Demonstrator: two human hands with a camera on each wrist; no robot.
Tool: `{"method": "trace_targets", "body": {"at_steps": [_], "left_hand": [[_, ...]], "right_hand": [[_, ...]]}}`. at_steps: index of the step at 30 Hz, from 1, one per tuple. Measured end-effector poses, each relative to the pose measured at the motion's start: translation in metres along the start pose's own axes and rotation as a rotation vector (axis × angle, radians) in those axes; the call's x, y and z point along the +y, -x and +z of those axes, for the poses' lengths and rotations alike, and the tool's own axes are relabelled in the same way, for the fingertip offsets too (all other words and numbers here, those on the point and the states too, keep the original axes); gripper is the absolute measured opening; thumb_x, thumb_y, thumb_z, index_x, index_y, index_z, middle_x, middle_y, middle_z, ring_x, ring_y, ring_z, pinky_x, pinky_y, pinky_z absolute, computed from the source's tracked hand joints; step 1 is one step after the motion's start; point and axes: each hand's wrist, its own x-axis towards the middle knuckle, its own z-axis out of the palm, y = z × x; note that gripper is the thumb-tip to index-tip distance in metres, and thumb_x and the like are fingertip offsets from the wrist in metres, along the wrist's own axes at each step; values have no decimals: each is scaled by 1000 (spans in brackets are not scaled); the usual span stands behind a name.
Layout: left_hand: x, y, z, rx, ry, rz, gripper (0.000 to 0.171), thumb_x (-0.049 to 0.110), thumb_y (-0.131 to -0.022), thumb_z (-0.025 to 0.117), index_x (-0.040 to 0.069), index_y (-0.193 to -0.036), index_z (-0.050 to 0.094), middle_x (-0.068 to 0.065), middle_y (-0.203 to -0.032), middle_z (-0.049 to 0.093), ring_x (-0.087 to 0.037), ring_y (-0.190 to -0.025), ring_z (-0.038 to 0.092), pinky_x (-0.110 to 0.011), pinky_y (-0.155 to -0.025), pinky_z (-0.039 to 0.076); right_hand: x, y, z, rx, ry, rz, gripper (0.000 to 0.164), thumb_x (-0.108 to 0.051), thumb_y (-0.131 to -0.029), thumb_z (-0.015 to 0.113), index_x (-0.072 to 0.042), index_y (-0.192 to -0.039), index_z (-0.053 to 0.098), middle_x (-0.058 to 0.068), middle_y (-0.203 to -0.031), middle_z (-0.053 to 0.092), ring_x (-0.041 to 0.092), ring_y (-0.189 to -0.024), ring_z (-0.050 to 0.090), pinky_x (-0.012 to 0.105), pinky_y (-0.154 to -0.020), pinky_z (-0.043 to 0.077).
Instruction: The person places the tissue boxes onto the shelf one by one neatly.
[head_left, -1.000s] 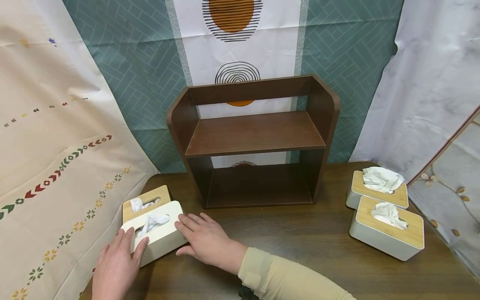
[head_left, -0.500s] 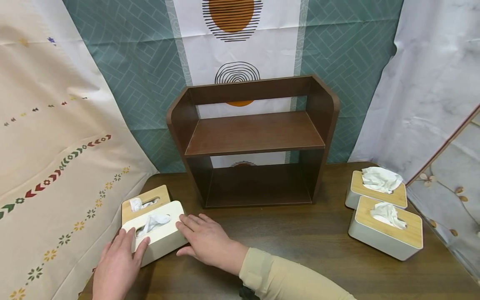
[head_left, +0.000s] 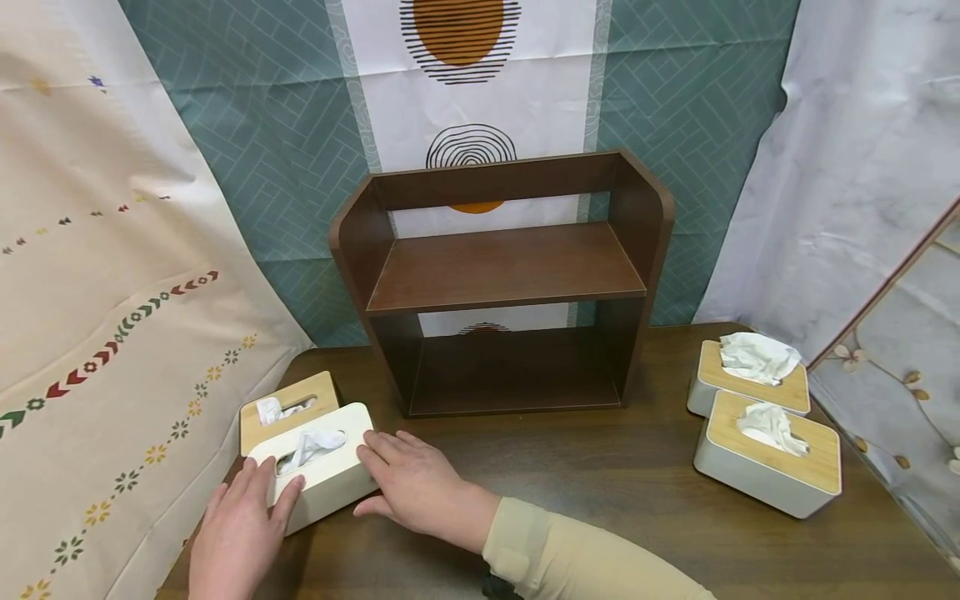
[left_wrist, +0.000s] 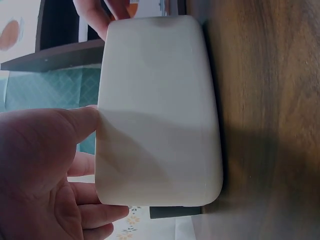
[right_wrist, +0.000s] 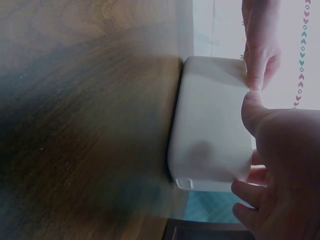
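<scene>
A white tissue box point(head_left: 330, 492) with a white top and a tissue poking from its slot sits on the table at the left in the head view. My left hand point(head_left: 238, 525) holds its left end, thumb along the front top edge and fingers around the end. At the opposite end is my right hand point(head_left: 427, 487), its fingers against the end and its thumb by the front side. In the left wrist view the box's plain front face point(left_wrist: 157, 110) fills the middle. Directly behind stands a wood-topped tissue box point(head_left: 300, 396), partly hidden by the white one.
A dark brown two-tier shelf point(head_left: 502, 271) stands at the back middle. Two more wood-topped tissue boxes, a front one point(head_left: 817, 454) and a rear one point(head_left: 708, 367), stand at the right. Patterned cloths point(head_left: 247, 167) hang around the dark wooden table point(head_left: 585, 475).
The whole head view has shifted slightly to the left. Both hands keep their places on the white tissue box, which shows no clear movement on the table.
</scene>
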Motion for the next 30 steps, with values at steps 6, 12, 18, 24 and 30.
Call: {"method": "trace_targets", "body": {"at_steps": [6,12,18,24,30], "left_hand": [[5,1,1,-8,9,7,63,38,-112,65,-18,-142,59,-48,-148,50,-62,-140,50,-70,-119,31],[11,1,1,-20,14,13,63,38,-112,65,-17,-142,60,-47,-149,50,-63,-138,51,-70,-119,31],[16,1,3,-25,21,22,63,41,-112,66,-15,-142,62,-46,-150,50,-61,-142,49,-69,-119,31],[19,1,6,2,25,44,61,39,-110,70,-14,-139,64,-46,-147,53,-63,-137,52,-70,-117,34],[26,2,8,30,26,68,59,37,-109,72,-14,-137,65,-47,-145,54,-62,-136,54,-70,-116,35]], "right_hand": [[3,5,-1,4,-10,-1,75,-69,-108,54,-12,-157,59,6,-164,55,16,-153,50,34,-125,39],[6,10,-5,6,-5,-7,76,-70,-108,55,-11,-155,61,7,-161,57,16,-151,52,33,-125,39],[9,16,-9,21,2,-13,76,-70,-107,58,-9,-152,63,8,-157,60,17,-149,55,33,-124,40],[12,22,-12,30,12,-22,76,-70,-106,59,-8,-150,65,8,-154,61,18,-146,57,34,-123,41],[13,27,-16,44,30,-22,75,-70,-105,61,-8,-148,66,7,-152,62,17,-144,58,33,-123,42]]}}
